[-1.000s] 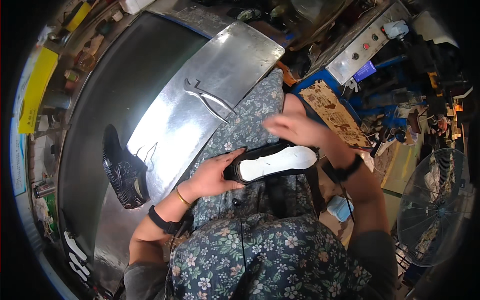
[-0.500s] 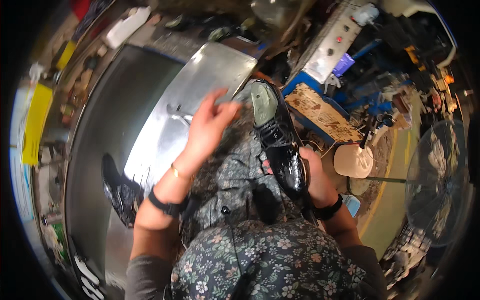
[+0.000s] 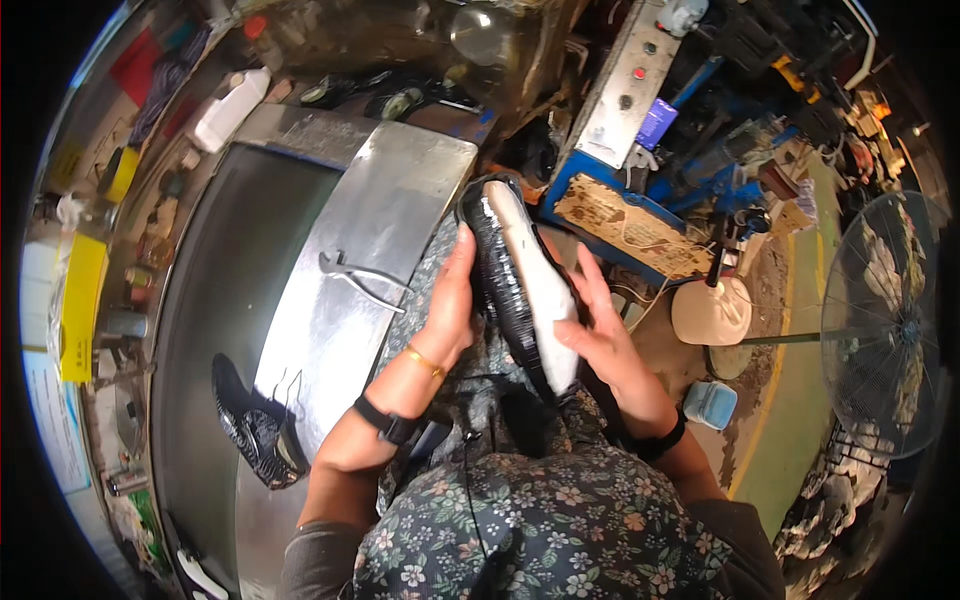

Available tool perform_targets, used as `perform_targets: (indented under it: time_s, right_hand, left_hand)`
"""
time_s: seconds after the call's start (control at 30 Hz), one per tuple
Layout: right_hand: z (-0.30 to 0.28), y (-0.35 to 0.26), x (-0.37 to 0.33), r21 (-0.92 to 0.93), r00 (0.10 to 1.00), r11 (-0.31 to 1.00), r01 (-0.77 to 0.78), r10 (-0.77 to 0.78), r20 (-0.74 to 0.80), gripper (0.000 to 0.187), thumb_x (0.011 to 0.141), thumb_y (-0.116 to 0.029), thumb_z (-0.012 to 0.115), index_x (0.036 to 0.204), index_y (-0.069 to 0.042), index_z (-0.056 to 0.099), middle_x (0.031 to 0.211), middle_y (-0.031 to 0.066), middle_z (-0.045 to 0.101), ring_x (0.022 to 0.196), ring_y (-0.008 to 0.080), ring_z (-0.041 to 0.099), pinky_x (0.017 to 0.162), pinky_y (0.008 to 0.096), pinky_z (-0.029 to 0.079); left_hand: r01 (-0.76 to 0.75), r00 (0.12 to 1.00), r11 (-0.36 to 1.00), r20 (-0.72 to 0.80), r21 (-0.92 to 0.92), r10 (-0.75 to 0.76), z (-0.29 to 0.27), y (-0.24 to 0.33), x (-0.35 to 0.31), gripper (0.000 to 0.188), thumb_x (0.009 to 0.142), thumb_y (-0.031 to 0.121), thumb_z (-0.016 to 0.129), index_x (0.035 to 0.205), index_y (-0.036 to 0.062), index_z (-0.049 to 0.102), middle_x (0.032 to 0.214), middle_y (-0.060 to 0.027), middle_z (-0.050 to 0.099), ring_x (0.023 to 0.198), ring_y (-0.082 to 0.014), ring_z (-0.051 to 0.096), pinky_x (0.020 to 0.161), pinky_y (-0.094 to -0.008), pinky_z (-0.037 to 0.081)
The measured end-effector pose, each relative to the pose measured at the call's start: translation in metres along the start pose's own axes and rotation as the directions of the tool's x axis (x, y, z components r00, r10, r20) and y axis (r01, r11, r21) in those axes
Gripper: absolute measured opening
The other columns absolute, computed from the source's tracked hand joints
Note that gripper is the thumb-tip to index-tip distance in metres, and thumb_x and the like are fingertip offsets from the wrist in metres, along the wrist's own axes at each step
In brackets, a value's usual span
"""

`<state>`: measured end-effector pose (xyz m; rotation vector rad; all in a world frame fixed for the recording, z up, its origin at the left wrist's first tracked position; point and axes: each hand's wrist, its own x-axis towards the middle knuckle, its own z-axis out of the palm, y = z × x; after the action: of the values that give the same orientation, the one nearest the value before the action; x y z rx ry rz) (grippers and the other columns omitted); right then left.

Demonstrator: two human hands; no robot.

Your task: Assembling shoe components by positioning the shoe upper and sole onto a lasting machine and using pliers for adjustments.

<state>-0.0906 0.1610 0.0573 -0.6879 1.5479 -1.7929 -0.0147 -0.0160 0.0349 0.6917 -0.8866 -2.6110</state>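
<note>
A glossy black lace-up shoe (image 3: 505, 280) is tilted over my lap with its white underside (image 3: 540, 290) turned up. My left hand (image 3: 452, 300) lies along the shoe's left side, its fingers partly hidden behind it. My right hand (image 3: 610, 340) is at the right side, one digit pressing on the white underside and other fingers stretched upward. Both hands hold the shoe between them. A second black shoe (image 3: 250, 420) with a textured surface lies to the left. Metal pincers (image 3: 365, 280) rest on a shiny metal sheet (image 3: 335, 225) beside my left hand.
My floral apron (image 3: 530, 510) covers my lap. On the right stand a beige jug (image 3: 712, 312), a blue container (image 3: 710, 404) and a wire-guarded fan (image 3: 900, 325). A blue-framed machine (image 3: 640, 225) is ahead right. A dark bench surface (image 3: 250, 220) runs along the left.
The shoe has turned from laces up to white underside up. My left hand has come from the air above the metal sheet onto the shoe. My right hand has shifted its hold.
</note>
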Motion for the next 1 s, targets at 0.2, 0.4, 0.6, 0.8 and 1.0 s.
perform_targets:
  time_s: [0.2, 0.4, 0.6, 0.8, 1.0]
  right_hand:
    - [0.039, 0.038, 0.003, 0.374, 0.914, 0.839, -0.394, 0.318, 0.25, 0.076, 0.091, -0.018, 0.061, 0.151, -0.002, 0.017, 0.136, 0.0101, 0.044, 0.123, 0.0186, 0.045, 0.104, 0.0334, 0.037]
    - [0.058, 0.046, 0.013, 0.275, 0.836, 0.817, -0.507, 0.387, 0.389, 0.078, 0.09, -0.014, 0.064, 0.15, -0.003, 0.015, 0.133, 0.011, 0.045, 0.122, 0.0183, 0.045, 0.104, 0.0334, 0.037]
    - [0.078, 0.06, 0.02, -0.177, 0.925, 0.984, -0.031, 0.096, 0.368, 0.085, 0.091, -0.02, 0.064, 0.148, 0.006, 0.007, 0.142, 0.0186, 0.037, 0.13, 0.0238, 0.038, 0.108, 0.0333, 0.031]
    - [0.083, 0.067, 0.026, -0.217, 0.923, 0.976, -0.015, 0.097, 0.373, 0.085, 0.09, -0.019, 0.065, 0.148, 0.007, 0.007, 0.139, 0.0201, 0.042, 0.127, 0.0258, 0.042, 0.107, 0.0343, 0.032]
    - [0.071, 0.064, 0.013, -0.029, 0.93, 0.996, -0.085, 0.09, 0.355, 0.072, 0.089, -0.01, 0.063, 0.147, 0.0, 0.021, 0.132, 0.0098, 0.047, 0.117, 0.0154, 0.046, 0.099, 0.0302, 0.04]
  left_hand:
    - [0.187, 0.932, 0.843, -0.362, 0.505, 0.01, -0.037, -0.008, -0.011, 0.06, 0.103, 0.048, 0.033, 0.106, -0.0035, 0.064, 0.092, -0.0154, 0.07, 0.08, -0.0251, 0.067, 0.074, -0.0398, 0.054]
    - [0.224, 0.906, 0.163, -0.267, 0.961, 0.328, -0.066, 0.017, -0.036, 0.062, 0.104, 0.038, 0.028, 0.086, -0.01, 0.064, 0.087, -0.0288, 0.067, 0.081, -0.0438, 0.066, 0.077, -0.0487, 0.051]
    - [0.12, 0.957, -0.564, 0.056, 0.817, 0.284, -0.064, 0.033, -0.033, 0.029, 0.091, 0.021, 0.049, 0.07, 0.0051, 0.06, 0.067, -0.0148, 0.064, 0.059, -0.0321, 0.065, 0.051, -0.0419, 0.051]
    - [0.032, 0.929, -0.782, 0.27, 0.623, 0.253, -0.048, 0.051, -0.039, 0.015, 0.082, 0.017, 0.059, 0.082, 0.003, 0.061, 0.068, -0.0109, 0.065, 0.06, -0.0272, 0.067, 0.049, -0.036, 0.052]
    - [0.091, 0.908, -0.309, 0.048, 0.947, 0.416, -0.064, 0.01, -0.072, 0.035, 0.096, 0.025, 0.046, 0.115, -0.0043, 0.053, 0.094, -0.0287, 0.065, 0.071, -0.0438, 0.065, 0.063, -0.0491, 0.053]
